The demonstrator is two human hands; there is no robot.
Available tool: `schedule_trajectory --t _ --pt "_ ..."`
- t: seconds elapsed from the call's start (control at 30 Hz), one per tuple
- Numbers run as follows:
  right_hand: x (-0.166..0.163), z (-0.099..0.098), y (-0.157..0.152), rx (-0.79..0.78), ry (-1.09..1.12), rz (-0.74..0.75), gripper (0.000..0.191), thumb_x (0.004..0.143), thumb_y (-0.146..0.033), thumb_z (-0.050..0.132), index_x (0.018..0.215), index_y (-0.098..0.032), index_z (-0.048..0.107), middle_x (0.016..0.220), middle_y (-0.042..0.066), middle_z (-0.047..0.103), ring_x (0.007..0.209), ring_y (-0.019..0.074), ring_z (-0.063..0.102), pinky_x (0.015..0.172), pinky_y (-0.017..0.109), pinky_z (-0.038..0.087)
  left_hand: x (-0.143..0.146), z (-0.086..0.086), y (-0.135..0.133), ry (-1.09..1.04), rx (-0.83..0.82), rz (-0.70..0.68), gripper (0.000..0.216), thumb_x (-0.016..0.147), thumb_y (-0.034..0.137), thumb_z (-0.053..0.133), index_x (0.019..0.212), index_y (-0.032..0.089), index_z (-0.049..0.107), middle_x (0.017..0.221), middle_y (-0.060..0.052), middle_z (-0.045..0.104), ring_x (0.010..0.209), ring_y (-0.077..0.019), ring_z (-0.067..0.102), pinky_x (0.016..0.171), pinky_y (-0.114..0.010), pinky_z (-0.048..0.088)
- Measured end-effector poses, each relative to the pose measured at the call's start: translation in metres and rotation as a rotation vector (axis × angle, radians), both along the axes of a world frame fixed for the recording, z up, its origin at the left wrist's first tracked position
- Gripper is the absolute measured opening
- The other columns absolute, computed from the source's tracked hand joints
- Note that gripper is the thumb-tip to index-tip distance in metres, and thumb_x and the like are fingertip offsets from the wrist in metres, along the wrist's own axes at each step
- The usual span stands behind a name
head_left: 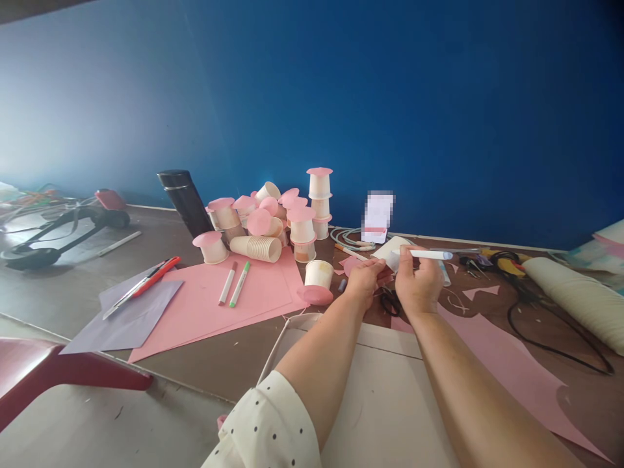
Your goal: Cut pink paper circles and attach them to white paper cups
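Observation:
My right hand [418,283] is closed around a white glue stick or marker [429,255] that lies level and points right. My left hand [363,278] is pinched shut just to its left, holding a small pale piece [392,259] near the stick's end; what that piece is I cannot make out. Both hands hover over the brown table [88,286], above black scissors [390,302] and pink paper scraps. A white paper cup [318,273] stands on a pink disc [316,294] just left of my left hand.
A heap of paper cups with pink lids [273,218] sits behind pink paper sheets [214,299] carrying two markers [234,284]. A black flask [185,201], an orange cutter [146,283], a black cable [546,325], a cream roll [580,296] and a red chair [43,370] surround them.

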State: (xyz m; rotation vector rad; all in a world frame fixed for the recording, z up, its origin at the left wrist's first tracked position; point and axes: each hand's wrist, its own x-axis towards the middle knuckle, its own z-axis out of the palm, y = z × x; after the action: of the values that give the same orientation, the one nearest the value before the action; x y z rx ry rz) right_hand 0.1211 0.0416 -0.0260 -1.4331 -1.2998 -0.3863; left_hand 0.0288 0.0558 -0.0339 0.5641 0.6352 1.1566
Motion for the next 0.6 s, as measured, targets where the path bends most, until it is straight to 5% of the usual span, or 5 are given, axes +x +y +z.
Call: schedule_trajectory --t 0.6 --pt "-0.0017 0.0024 -0.0024 0.052 0.038 0.007 0.028 0.089 -0.034 0.048 0.091 -0.014 0.068 0.088 0.012 0.07 0.084 0.0239 0.064 0.077 0.035 0.047 -0.0006 0.0009 0.0001 -0.017 -0.009 0.012 0.007 0.078 0.013 0.06 0.08 0.01 0.066 0.076 -0.007 0.065 0.067 -0.0127 0.062 0.077 -0.029 0.047"
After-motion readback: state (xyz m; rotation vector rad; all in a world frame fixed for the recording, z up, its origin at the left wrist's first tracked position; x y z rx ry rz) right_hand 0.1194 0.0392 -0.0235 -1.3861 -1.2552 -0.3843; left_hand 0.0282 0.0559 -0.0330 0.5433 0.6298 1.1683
